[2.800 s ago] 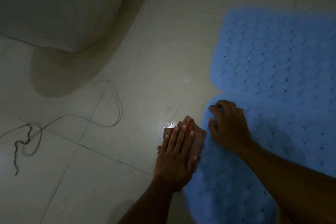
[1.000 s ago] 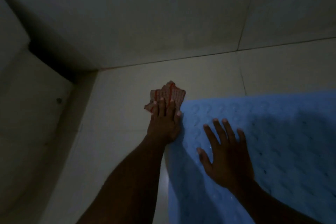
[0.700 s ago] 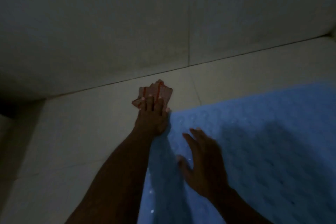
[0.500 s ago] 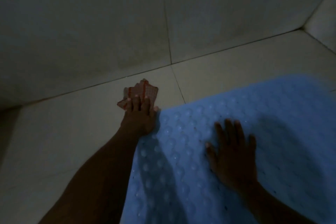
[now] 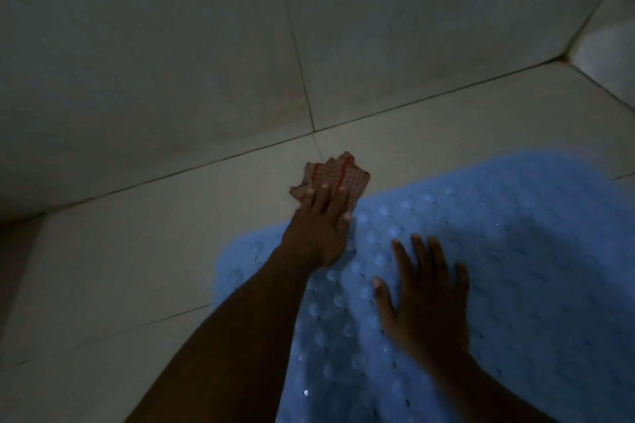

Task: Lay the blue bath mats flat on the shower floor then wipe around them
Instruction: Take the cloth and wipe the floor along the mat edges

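While flat on the cloth (image 5: 338,175), left hand (image 5: 318,230) straight-fingered.

Both forearms were bare from the wrist down to the lower edge of the view. The left hand (image 5: 318,233) and the right hand (image 5: 426,300) were bare as well, with short fingernails that caught the dim light; finer detail was lost in shadow.

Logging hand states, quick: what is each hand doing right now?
Left hand: open, straight fingers pressing the checked cloth onto the shower floor.
Right hand: open, flat on the blue bath mat.
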`<control>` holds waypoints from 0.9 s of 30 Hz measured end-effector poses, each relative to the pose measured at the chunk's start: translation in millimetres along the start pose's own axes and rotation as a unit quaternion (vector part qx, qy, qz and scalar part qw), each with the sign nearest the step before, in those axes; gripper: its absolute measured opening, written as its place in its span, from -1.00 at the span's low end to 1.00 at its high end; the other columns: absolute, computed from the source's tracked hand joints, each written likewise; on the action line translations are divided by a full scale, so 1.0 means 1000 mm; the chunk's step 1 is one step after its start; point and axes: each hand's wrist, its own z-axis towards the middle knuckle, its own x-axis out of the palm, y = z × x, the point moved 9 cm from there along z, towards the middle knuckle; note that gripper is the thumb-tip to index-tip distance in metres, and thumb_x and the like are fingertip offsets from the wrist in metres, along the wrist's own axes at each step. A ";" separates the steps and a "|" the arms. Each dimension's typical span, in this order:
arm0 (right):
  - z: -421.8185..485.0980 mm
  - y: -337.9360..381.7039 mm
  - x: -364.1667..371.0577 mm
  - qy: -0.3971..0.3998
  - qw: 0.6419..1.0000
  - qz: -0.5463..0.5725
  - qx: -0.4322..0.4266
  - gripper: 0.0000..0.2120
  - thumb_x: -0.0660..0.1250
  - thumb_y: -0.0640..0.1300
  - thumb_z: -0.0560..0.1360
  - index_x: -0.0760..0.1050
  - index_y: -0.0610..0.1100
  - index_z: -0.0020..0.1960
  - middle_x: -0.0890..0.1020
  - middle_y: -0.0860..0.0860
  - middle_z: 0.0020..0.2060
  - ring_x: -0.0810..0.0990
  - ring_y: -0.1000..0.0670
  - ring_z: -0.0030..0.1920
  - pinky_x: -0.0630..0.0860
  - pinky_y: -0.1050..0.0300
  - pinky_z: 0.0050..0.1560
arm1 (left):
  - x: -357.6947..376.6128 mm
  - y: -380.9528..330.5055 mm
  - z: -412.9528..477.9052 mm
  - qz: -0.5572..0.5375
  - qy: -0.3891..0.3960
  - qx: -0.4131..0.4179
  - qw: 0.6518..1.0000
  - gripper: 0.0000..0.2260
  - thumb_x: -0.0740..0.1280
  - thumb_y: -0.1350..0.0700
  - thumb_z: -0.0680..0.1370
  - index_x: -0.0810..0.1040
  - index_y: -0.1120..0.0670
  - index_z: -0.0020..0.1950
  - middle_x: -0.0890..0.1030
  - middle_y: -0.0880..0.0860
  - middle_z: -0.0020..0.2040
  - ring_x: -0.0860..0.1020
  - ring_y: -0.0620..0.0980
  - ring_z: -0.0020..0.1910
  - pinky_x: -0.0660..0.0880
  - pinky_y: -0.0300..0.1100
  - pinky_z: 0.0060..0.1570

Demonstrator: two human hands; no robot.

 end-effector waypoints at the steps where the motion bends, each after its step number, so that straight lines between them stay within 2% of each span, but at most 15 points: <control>1: 0.000 0.000 0.000 0.000 1.000 0.004 -0.001 -0.36 0.15 0.27 0.50 0.33 0.01 0.51 0.32 -0.10 0.53 0.18 -0.17 0.56 0.10 -0.34 0.45 | -0.003 0.008 -0.018 -0.021 -0.038 -0.020 0.999 -0.35 -0.22 -0.19 0.60 -0.10 0.02 0.67 -0.08 0.07 0.68 -0.14 0.13 0.65 -0.12 0.12 0.60; 4: -0.001 -0.002 -0.002 -0.009 1.000 0.021 0.002 -0.40 0.18 0.23 0.49 0.38 0.02 0.47 0.37 -0.08 0.50 0.25 -0.16 0.53 0.15 -0.31 0.43 | 0.025 0.017 -0.078 -0.018 -0.065 -0.095 0.993 -0.35 -0.22 -0.20 0.62 -0.21 0.04 0.66 -0.20 0.07 0.67 -0.23 0.07 0.64 -0.15 0.09 0.60; 7: 0.014 0.000 -0.018 -0.061 0.996 0.066 -0.001 -0.48 0.21 0.17 0.45 0.49 -0.02 0.35 0.51 -0.10 0.35 0.43 -0.21 0.37 0.27 -0.22 0.29 | 0.043 0.015 -0.101 0.041 -0.114 -0.117 0.986 -0.36 -0.21 -0.23 0.64 -0.22 0.03 0.65 -0.30 0.06 0.65 -0.33 0.04 0.62 -0.19 0.11 0.60; 9: 0.047 0.018 -0.031 -0.102 0.987 0.110 -0.053 -0.48 0.22 0.09 0.44 0.49 -0.09 0.33 0.54 -0.13 0.30 0.48 -0.22 0.30 0.35 -0.17 0.22 | 0.046 0.017 -0.097 0.055 -0.119 -0.124 0.984 -0.37 -0.19 -0.24 0.66 -0.22 0.02 0.66 -0.31 0.05 0.64 -0.35 0.03 0.61 -0.23 0.09 0.59; 10: 0.065 0.040 -0.034 -0.103 0.982 0.122 -0.105 -0.47 0.23 0.05 0.44 0.47 -0.12 0.36 0.52 -0.15 0.33 0.46 -0.23 0.34 0.36 -0.17 0.24 | 0.046 0.016 -0.098 0.069 -0.112 -0.124 0.984 -0.37 -0.19 -0.24 0.66 -0.23 0.02 0.65 -0.31 0.05 0.64 -0.35 0.03 0.61 -0.24 0.08 0.59; 12: 0.094 0.094 -0.032 -0.059 0.967 0.114 -0.219 -0.46 0.25 0.00 0.49 0.38 -0.13 0.45 0.42 -0.16 0.43 0.34 -0.23 0.46 0.30 -0.22 0.36 | 0.044 0.015 -0.099 0.078 -0.111 -0.119 0.984 -0.37 -0.21 -0.24 0.66 -0.26 0.02 0.65 -0.33 0.05 0.64 -0.38 0.02 0.60 -0.25 0.08 0.59; 13: 0.104 0.117 -0.019 -0.007 0.959 0.100 -0.266 -0.47 0.23 -0.01 0.54 0.32 -0.10 0.49 0.36 -0.13 0.48 0.28 -0.20 0.50 0.25 -0.22 0.42 | 0.043 0.014 -0.098 0.069 -0.114 -0.117 0.984 -0.38 -0.21 -0.24 0.66 -0.27 0.01 0.65 -0.33 0.05 0.64 -0.39 0.01 0.59 -0.26 0.07 0.59; 15: 0.116 0.134 0.010 0.090 0.946 0.074 -0.302 -0.49 0.16 -0.01 0.62 0.24 -0.01 0.55 0.28 -0.04 0.54 0.22 -0.12 0.54 0.16 -0.14 0.48 | 0.043 0.015 -0.100 0.063 -0.113 -0.115 0.985 -0.38 -0.21 -0.25 0.66 -0.27 0.00 0.65 -0.33 0.04 0.64 -0.39 0.00 0.59 -0.27 0.06 0.59; 16: 0.119 0.128 0.016 0.103 0.943 0.077 -0.308 -0.50 0.16 -0.04 0.63 0.23 0.00 0.56 0.29 -0.03 0.54 0.23 -0.10 0.54 0.16 -0.08 0.47 | 0.044 0.015 -0.101 0.064 -0.112 -0.112 0.985 -0.37 -0.21 -0.25 0.66 -0.26 0.00 0.65 -0.32 0.04 0.64 -0.38 -0.01 0.60 -0.27 0.05 0.59; 18: 0.124 0.107 0.008 0.078 0.937 0.103 -0.324 -0.51 0.17 -0.14 0.63 0.25 0.03 0.55 0.35 -0.03 0.51 0.30 -0.09 0.51 0.24 0.00 0.44 | 0.043 0.018 -0.102 0.063 -0.118 -0.113 0.985 -0.37 -0.21 -0.25 0.65 -0.22 -0.01 0.66 -0.29 0.03 0.65 -0.35 -0.01 0.61 -0.25 0.05 0.59; 20: 0.136 0.078 -0.002 0.086 0.934 0.127 -0.323 -0.43 0.17 -0.24 0.62 0.20 0.15 0.56 0.30 0.02 0.54 0.25 -0.04 0.52 0.21 0.04 0.47 | 0.045 0.017 -0.100 0.064 -0.117 -0.111 0.985 -0.36 -0.22 -0.25 0.64 -0.20 0.00 0.66 -0.28 0.04 0.66 -0.34 0.01 0.61 -0.22 0.07 0.60; 22: 0.154 0.045 -0.003 0.125 0.939 0.111 -0.301 -0.31 0.17 -0.28 0.58 0.12 0.29 0.54 0.18 0.09 0.58 0.13 0.00 0.56 0.09 0.01 0.53 | 0.045 0.016 -0.098 0.070 -0.109 -0.107 0.986 -0.35 -0.24 -0.26 0.63 -0.19 0.00 0.67 -0.27 0.05 0.66 -0.32 0.02 0.62 -0.21 0.08 0.60; 23: 0.165 0.025 0.000 0.147 0.945 0.098 -0.276 -0.27 0.19 -0.29 0.53 0.12 0.30 0.54 0.16 0.08 0.59 0.12 -0.03 0.57 0.09 -0.02 0.55 | 0.044 0.017 -0.098 0.070 -0.104 -0.110 0.986 -0.33 -0.26 -0.27 0.61 -0.19 0.01 0.67 -0.26 0.05 0.66 -0.32 0.02 0.62 -0.22 0.08 0.60; 25: 0.188 -0.022 0.005 0.173 0.960 0.088 -0.202 -0.26 0.25 -0.31 0.45 0.24 0.15 0.54 0.22 -0.01 0.57 0.18 -0.11 0.56 0.17 -0.10 0.55 | 0.039 0.014 -0.097 0.069 -0.084 -0.122 0.986 -0.27 -0.31 -0.30 0.57 -0.20 0.03 0.66 -0.26 0.08 0.66 -0.31 0.03 0.62 -0.25 0.07 0.59; 27: 0.207 -0.064 -0.001 0.158 0.971 0.085 -0.158 -0.31 0.31 -0.32 0.44 0.31 -0.01 0.53 0.28 -0.11 0.55 0.23 -0.18 0.54 0.19 -0.10 0.53 | 0.034 -0.008 -0.092 0.091 -0.081 -0.121 0.985 -0.23 -0.31 -0.33 0.56 -0.15 0.08 0.67 -0.19 0.13 0.67 -0.25 0.05 0.64 -0.32 0.05 0.57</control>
